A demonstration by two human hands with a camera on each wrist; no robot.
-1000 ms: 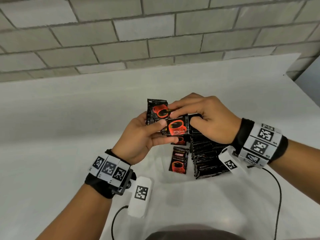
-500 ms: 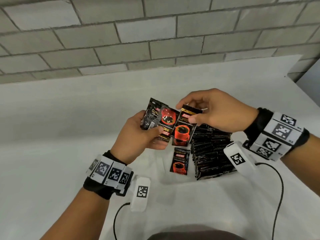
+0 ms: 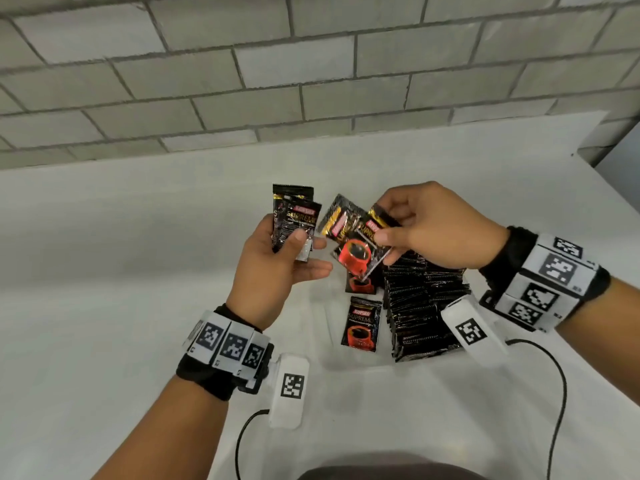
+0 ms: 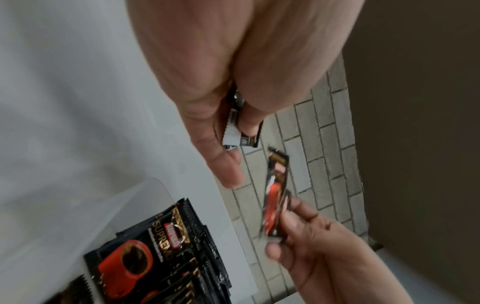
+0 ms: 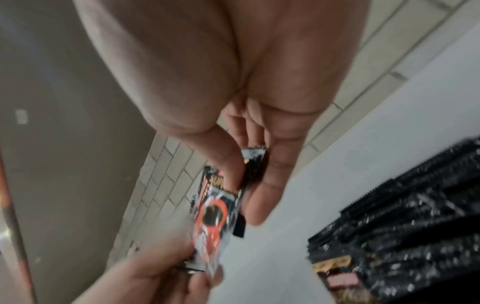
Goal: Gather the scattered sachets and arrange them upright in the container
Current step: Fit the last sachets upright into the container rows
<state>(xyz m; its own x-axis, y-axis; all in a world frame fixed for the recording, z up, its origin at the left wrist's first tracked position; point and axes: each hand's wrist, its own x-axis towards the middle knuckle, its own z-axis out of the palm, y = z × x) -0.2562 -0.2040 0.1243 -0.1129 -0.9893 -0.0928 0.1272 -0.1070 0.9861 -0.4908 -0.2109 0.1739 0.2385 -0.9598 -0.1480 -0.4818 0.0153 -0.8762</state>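
Head view: raised hands (image 3: 277, 265) (image 3: 440, 230) each pinch sachets (image 3: 294, 220).

Occlusions, blur

Container (image 3: 349, 362) walls too faint to trace in head view; right hand (image 3: 440, 226) hides far end of packed sachets (image 3: 422, 317). Right wrist view motion-blurred; sachet print unreadable there.

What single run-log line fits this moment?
left hand: holds sachets | right hand: pinches sachets | container: row upright, one leaning
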